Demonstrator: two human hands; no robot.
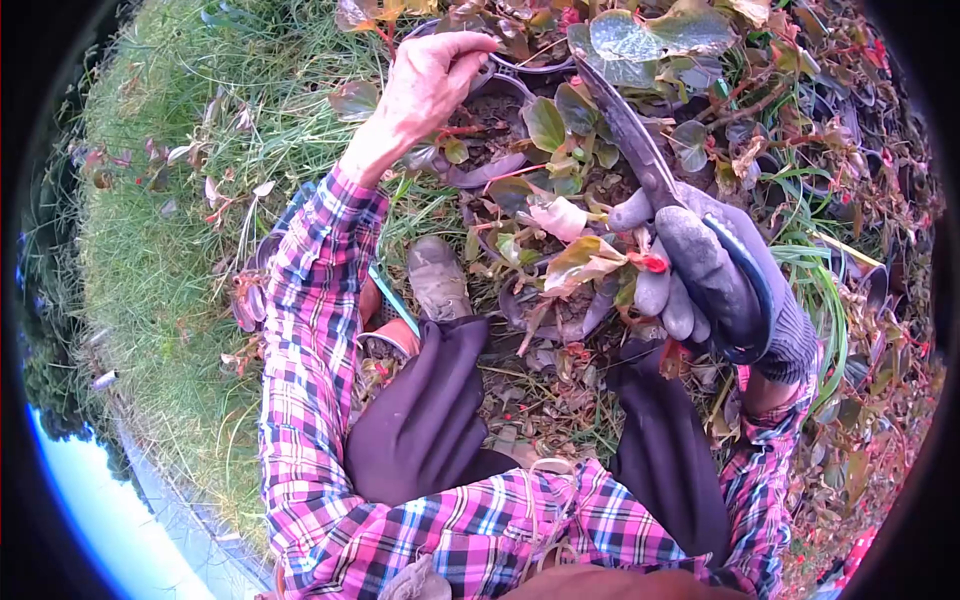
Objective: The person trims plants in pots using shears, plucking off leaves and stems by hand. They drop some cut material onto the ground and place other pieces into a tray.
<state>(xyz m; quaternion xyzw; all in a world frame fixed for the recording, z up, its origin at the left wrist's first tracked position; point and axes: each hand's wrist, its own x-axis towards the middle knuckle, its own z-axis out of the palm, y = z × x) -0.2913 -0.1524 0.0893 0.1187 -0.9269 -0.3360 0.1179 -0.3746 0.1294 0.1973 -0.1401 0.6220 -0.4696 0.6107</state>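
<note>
My bare left hand (425, 88) is at the upper left of the plants, thumb and fingers pinched together by a dark plastic pot rim (535, 69). What lies between the fingertips is too small to make out. My right hand (715, 275), in a grey glove, is wrapped round a long-bladed cutting tool (632, 135) with a dark curved handle. Its blade slants up and left over the leaves. Below the blade, beside the gloved fingers, are a yellowish-brown leaf (580, 263) and a small red flower (648, 262). Green leaves (548, 125) grow between my hands.
Grass (170, 270) spreads along the left. Potted plants with reddish leaves (850, 400) crowd the right side. My shoe (438, 280) stands among pots, near an orange-brown pot (397, 335) lying by my left knee. Dry leaves and plant litter (545, 400) cover the ground between my legs.
</note>
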